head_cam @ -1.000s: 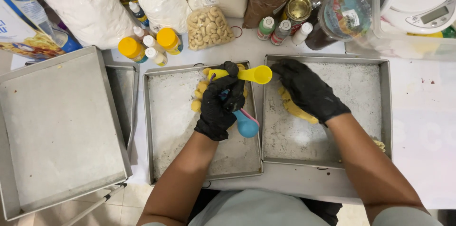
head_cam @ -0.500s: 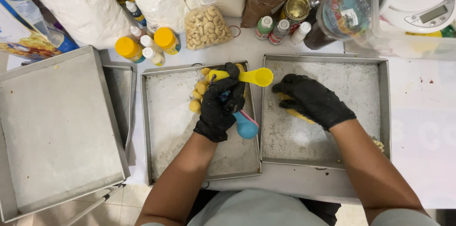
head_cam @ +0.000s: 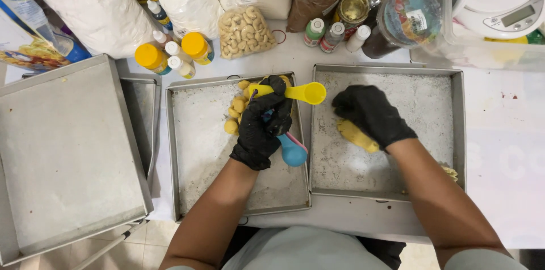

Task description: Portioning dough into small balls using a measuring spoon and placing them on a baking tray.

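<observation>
The fingers of the left hand [head_cam: 262,125], in a black glove, are clenched around the handles of a set of measuring spoons: the yellow spoon [head_cam: 300,93] juts out past the fingertips, its bowl over the gap between two trays, and the blue spoon [head_cam: 293,152] hangs below the heel of the hand. Just beyond the knuckles, a cluster of small yellow dough balls [head_cam: 236,112] lies on the floured middle tray [head_cam: 187,151]. The fingers of the right hand [head_cam: 372,114], also gloved, press flat and spread on a roll of yellow dough [head_cam: 356,135], which sticks out beneath the palm on the floured right tray [head_cam: 426,111]. Beyond both sets of fingertips stand a bag of cashews [head_cam: 244,32], yellow-capped bottles [head_cam: 153,57] and white flour bags [head_cam: 93,6]. A kitchen scale [head_cam: 508,9] sits past the right tray.
</observation>
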